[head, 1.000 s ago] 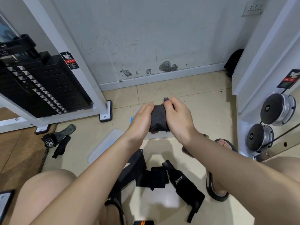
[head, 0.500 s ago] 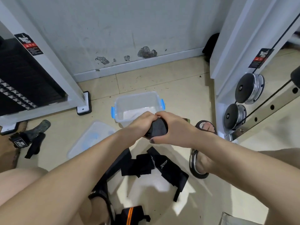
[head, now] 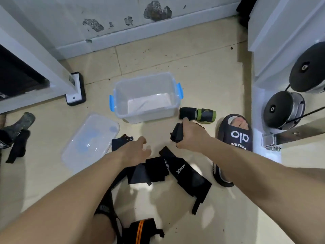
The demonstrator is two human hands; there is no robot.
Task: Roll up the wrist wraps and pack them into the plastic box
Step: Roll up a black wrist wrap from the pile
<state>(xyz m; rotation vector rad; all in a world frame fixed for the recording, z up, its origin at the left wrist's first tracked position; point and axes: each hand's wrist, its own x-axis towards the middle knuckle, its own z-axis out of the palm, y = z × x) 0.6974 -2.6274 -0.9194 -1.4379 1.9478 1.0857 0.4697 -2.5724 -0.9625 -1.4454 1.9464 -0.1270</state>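
Black fabric, rolled tight, now sits in the right hand (head: 190, 135) alone: a moment ago both hands pressed this rolled wrist wrap (head: 176, 133) between them, and the left hand (head: 136, 148) has let go and hangs with fingers loosely spread over the unrolled black wraps (head: 177, 173) on the floor. I judge the rolling of this one finished, so it can go into the clear plastic box (head: 146, 97), which stands open and looks empty, just ahead of the hands. Its lid (head: 89, 140) lies on the floor to the left.

Counted: one box, one lid, one roll clasped in the closed right hand, and one green-and-black rolled wrap (head: 197, 115) lying on the floor just right of the box, not yet packed. The loose black wraps overlap too much to count surely; more straps (head: 16, 136) lie at far left, and an orange-striped item (head: 140, 229) at the bottom edge.
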